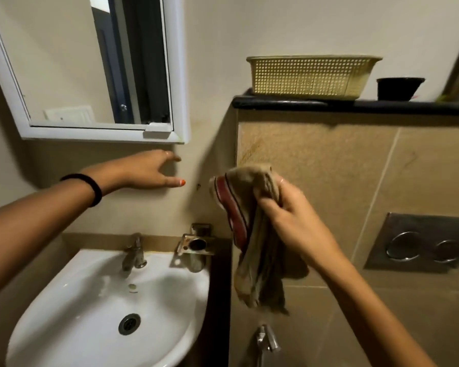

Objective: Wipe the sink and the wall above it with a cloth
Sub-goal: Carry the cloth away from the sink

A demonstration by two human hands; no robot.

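Observation:
A white sink (72,313) with a metal tap (133,252) sits at the lower left. Above it is the beige wall (149,207), under a white-framed mirror (90,64). My right hand (289,210) is shut on a beige cloth (252,250) with red and dark stripes; the cloth hangs in the air to the right of the sink, in front of the tiled side wall. My left hand (149,169) is stretched out with fingers apart against the wall just below the mirror, holding nothing.
A metal holder (196,243) is fixed beside the tap. A dark ledge (382,105) at the upper right carries a cream basket (310,75) and a black bowl (398,87). A steel flush plate (421,245) is on the tiles, with another tap (266,340) below.

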